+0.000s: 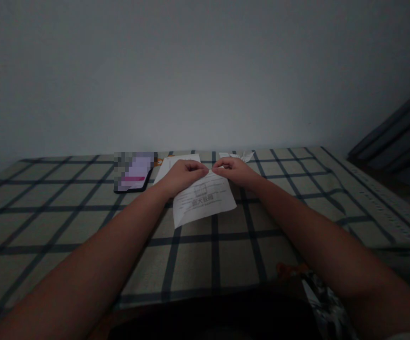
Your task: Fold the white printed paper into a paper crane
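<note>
Pinched along the far edge by both the left hand [183, 179] and the right hand [240, 172]: a printed sheet [207, 204], over the middle of the checked cloth [194, 262] covering the surface. Closed thumb to finger on the paper, with fingertips [204, 171] nearly meeting; gripped so close together, apparently, for fine control over one short stretch of edge. Tilted with print facing the near side, probably as a result of support at the far end alone, with the near edge and both near corners loose. Seemingly raised a little off the cloth, judging by the shadow underneath. Impossible to tell, behind the fingers, whether folded or torn there.

Beyond the left hand and partly hidden by it: a white paper [173, 162]. Beyond the right hand, close to the wall [205, 85]: a crumpled paper [246, 157], perhaps placed there for less hindrance. To the left, well apart from the sheet, lit and screen up: a phone [138, 171], presumably for easy viewing.

Limited on the far side by papers and wall. Roomier toward the near edge, with a broad stretch of cloth between the forearms [95, 255], and rightward past the right arm. Tighter leftward, with the phone just beside the white paper.
</note>
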